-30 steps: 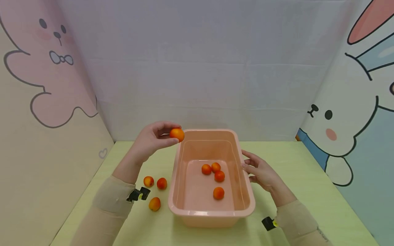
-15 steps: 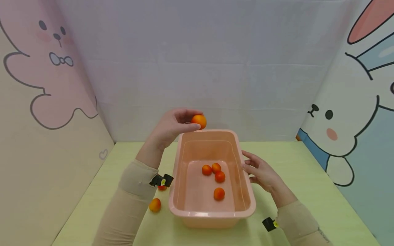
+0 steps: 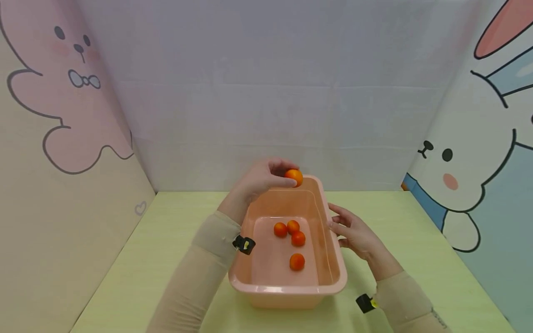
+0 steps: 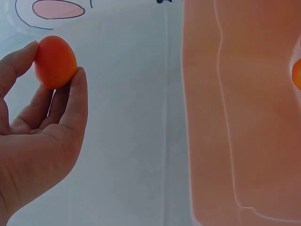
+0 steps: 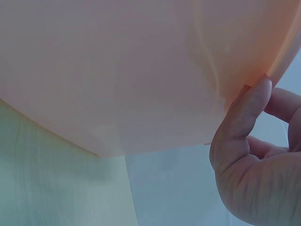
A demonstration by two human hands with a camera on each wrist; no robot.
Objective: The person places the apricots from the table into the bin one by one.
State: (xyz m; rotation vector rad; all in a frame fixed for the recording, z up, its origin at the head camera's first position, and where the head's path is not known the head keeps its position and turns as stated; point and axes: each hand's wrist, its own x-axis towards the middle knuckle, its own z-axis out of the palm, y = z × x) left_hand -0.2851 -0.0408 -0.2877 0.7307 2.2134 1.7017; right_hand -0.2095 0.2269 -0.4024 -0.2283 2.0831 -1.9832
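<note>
In the head view, my left hand (image 3: 266, 178) pinches an orange-red apricot (image 3: 294, 177) between thumb and fingertips, above the far end of a pink plastic basin (image 3: 287, 290). The left wrist view shows the same apricot (image 4: 55, 62) between thumb and fingers, apart from the basin wall (image 4: 207, 117). Several apricots lie on the basin floor, among them one near the front (image 3: 297, 262). At the basin's right side, my right hand (image 3: 358, 233) holds the rim with thumb and fingers. Seen from the right wrist, the thumb (image 5: 244, 110) lies against the wall just under the rim.
The basin stands on a pale green-yellow table (image 3: 166, 231). A white sheet (image 3: 266, 92) hangs behind it, and cartoon-printed panels flank both sides. My left forearm sleeve (image 3: 195, 277) covers part of the table left of the basin.
My left hand has carried the apricot rightward from the basin's left edge, rising and then dipping. Its arm now hides the apricots seen on the table earlier. The right hand stays at the rim.
</note>
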